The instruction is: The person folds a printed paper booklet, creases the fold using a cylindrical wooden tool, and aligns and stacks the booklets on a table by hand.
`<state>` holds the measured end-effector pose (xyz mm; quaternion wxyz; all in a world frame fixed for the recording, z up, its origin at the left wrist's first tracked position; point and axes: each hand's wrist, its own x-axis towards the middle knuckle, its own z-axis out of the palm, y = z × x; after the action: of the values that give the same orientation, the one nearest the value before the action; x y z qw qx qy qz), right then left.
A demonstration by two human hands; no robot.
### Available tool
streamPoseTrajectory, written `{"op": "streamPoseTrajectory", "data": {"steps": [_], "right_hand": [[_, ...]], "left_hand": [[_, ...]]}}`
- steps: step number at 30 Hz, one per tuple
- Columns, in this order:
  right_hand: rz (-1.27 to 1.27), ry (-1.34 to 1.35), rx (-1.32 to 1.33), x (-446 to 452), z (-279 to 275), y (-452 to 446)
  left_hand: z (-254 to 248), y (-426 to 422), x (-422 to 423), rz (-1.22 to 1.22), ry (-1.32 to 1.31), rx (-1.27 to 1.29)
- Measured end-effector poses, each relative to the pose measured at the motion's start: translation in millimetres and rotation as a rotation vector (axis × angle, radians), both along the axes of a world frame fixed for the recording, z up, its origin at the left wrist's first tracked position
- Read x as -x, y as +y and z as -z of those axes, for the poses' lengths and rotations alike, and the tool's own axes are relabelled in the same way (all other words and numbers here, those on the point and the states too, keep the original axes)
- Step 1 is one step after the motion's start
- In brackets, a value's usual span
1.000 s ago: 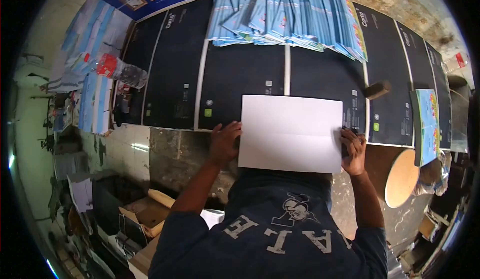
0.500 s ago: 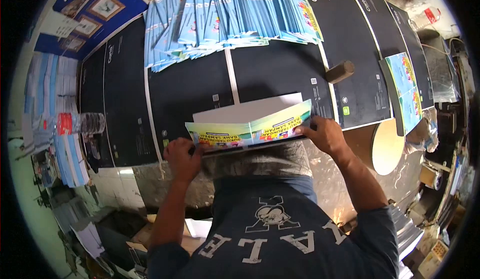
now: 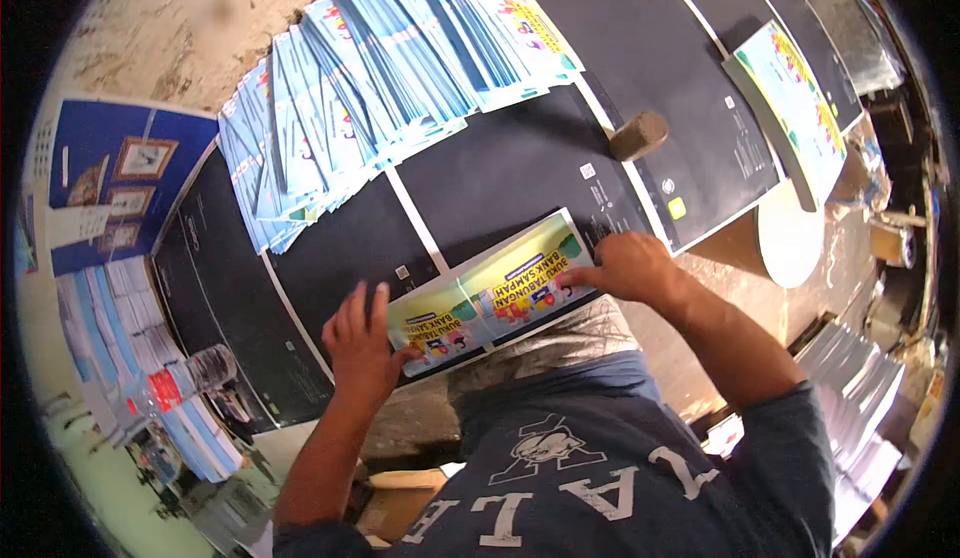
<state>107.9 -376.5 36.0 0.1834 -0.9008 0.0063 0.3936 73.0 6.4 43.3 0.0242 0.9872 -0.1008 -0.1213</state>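
A printed booklet cover sheet (image 3: 500, 293), yellow-green with "BUKU TABUNGAN BANK SAMPAH" twice on it, lies along the near edge of the black-covered table, in front of my body. At its right end my right hand (image 3: 635, 273) grips it, thumb on top and fingers curled at the edge. My left hand (image 3: 362, 350) is at the other end, fingers stretched apart and thumb touching the sheet's edge. Beyond it, a fanned heap of light-blue booklets (image 3: 390, 68) covers the far left part of the table.
A short dark cylindrical block (image 3: 638, 136) stands on the black table surface (image 3: 510, 173). To the right lies a stack of printed covers (image 3: 795, 108). At left are a plastic bottle with a red label (image 3: 165, 390), paper stacks (image 3: 110, 308) and a blue board with framed pictures (image 3: 75, 173).
The view has turned and shifted. The cover sheet, folded up with a white inner face showing before, now lies flatter. My left hand's fingers have spread; my right hand still holds its end.
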Motion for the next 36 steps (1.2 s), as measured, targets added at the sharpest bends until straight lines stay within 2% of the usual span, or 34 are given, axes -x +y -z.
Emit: {"op": "streamPoseTrajectory", "data": {"steps": [2,3,4,6,9,11,12,14,17,20,28,30,31,32,34,35,36], "right_hand": [[0.025,0.004,-0.002,1.7,-1.1,1.3],[0.014,-0.003,0.015,1.0,-0.3,0.7],[0.019,-0.002,0.027,1.6,2.9,1.2],[0.04,0.007,0.016,3.7,6.3,1.5],[0.055,0.025,0.01,-0.1,1.6,4.4],[0.084,0.092,0.029,-2.3,2.8,5.0],[0.098,0.108,0.031,-2.1,3.4,5.7],[0.126,0.055,0.04,-1.8,5.5,6.6],[0.15,0.054,0.071,-0.2,8.1,10.2],[0.165,0.008,0.063,3.3,6.6,10.2],[0.215,-0.008,0.11,13.0,-5.8,21.2],[0.281,-0.499,0.089,24.6,-12.6,33.0],[0.234,-0.638,-0.044,29.5,-3.3,47.0],[0.187,-0.739,-0.175,36.1,3.1,71.3],[0.091,-0.89,-0.591,42.3,23.0,120.4],[0.036,-0.958,-0.582,40.4,34.1,141.3],[-0.009,-0.85,-0.634,37.1,35.1,151.4]], "left_hand": [[-10.0,-6.4,-30.6,0.517,0.072,-0.051],[-8.6,-11.0,-40.0,0.532,0.075,-0.056],[-6.9,-16.6,-49.0,0.814,0.117,-0.093],[-4.2,-29.1,-60.2,1.223,0.173,-0.09],[9.8,-47.1,-71.0,1.369,0.141,-0.035],[7.0,-56.1,-77.3,1.355,0.226,-0.064],[3.6,-59.8,-80.7,1.273,0.332,-0.043],[8.6,-62.5,-81.7,1.19,0.45,-0.008],[10.8,-57.2,-81.5,1.177,0.408,0.047],[7.2,-62.6,-83.8,1.197,0.424,-0.006],[2.6,-61.5,-73.4,1.206,0.23,-0.07],[-7.7,-65.2,-73.3,1.187,0.269,-0.135],[-12.0,-66.1,-72.3,1.183,0.323,-0.195],[-0.8,-59.1,-69.4,1.203,0.178,-0.146],[6.5,-55.7,-68.9,1.196,0.231,-0.181],[7.4,-54.3,-70.5,1.192,0.286,-0.214],[5.4,-56.8,-70.9,1.136,0.369,-0.256]]}}
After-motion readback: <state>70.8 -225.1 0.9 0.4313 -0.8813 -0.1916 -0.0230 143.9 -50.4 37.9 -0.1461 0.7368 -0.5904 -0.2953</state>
